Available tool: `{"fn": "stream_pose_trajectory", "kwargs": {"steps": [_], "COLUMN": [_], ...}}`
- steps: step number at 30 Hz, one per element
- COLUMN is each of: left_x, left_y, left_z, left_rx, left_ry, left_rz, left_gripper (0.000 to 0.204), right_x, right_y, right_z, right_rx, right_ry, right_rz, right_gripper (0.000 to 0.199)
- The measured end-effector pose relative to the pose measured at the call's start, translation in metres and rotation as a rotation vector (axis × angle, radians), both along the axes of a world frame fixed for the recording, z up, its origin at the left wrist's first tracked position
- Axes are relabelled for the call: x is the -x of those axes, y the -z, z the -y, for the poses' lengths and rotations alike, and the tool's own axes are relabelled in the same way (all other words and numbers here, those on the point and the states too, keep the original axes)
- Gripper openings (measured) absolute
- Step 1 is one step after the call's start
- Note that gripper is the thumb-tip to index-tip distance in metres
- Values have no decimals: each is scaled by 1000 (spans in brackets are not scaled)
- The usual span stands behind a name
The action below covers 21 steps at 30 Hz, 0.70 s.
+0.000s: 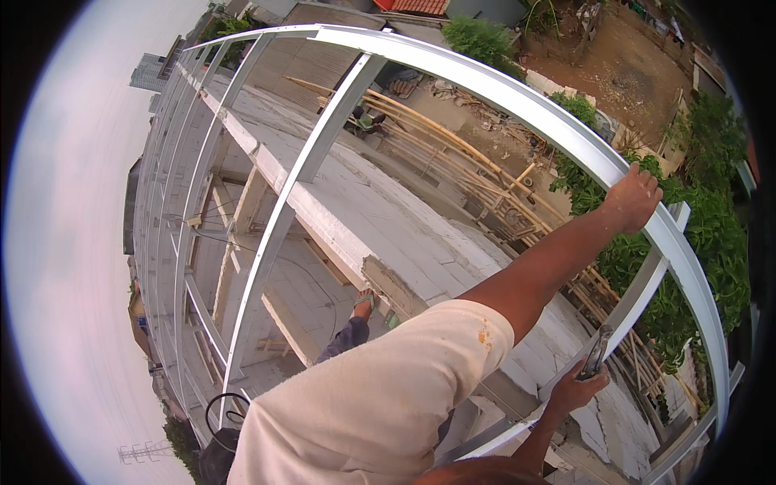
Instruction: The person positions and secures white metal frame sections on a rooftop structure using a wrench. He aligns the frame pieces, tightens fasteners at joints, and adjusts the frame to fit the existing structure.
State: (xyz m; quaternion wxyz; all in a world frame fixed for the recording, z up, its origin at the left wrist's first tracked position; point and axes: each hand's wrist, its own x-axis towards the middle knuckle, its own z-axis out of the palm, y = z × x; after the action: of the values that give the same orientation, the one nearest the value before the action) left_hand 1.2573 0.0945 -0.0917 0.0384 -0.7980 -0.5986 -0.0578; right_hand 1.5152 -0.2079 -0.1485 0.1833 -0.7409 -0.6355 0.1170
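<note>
My left hand [634, 198], at the end of a pale sleeve, wraps over the long silvery metal channel [558, 105] that curves across the view along the roof's edge. Lower down, my right hand [578, 390] is closed around a metal hand tool [598, 353] that looks like pliers. The tool's upper end is beside a metal rafter [638, 299], which meets the long channel just below my left hand. Whether the tool touches the rafter, I cannot tell. My right forearm is partly hidden at the lower edge.
More metal rafters [263, 250] cross the top of a light block wall [356, 210]. A foot in a sandal [364, 301] rests by the wall top. Far below lie bamboo poles [453, 141], rubble and a person [368, 121]. Green trees [711, 234] stand beyond the channel.
</note>
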Motion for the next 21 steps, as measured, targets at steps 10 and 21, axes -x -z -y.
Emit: {"fn": "stream_pose_trajectory", "kwargs": {"steps": [10, 21], "left_x": [-6, -21], "left_y": [-5, 7], "left_z": [-14, -32], "left_rx": [9, 67], "left_ry": [22, 12], "left_rz": [-20, -52], "left_gripper": [62, 60], "right_x": [-7, -20], "right_y": [14, 8], "right_z": [-11, -31], "right_rx": [-36, -85], "right_ry": [-3, -87], "right_rz": [-35, -105], "right_gripper": [56, 54]}}
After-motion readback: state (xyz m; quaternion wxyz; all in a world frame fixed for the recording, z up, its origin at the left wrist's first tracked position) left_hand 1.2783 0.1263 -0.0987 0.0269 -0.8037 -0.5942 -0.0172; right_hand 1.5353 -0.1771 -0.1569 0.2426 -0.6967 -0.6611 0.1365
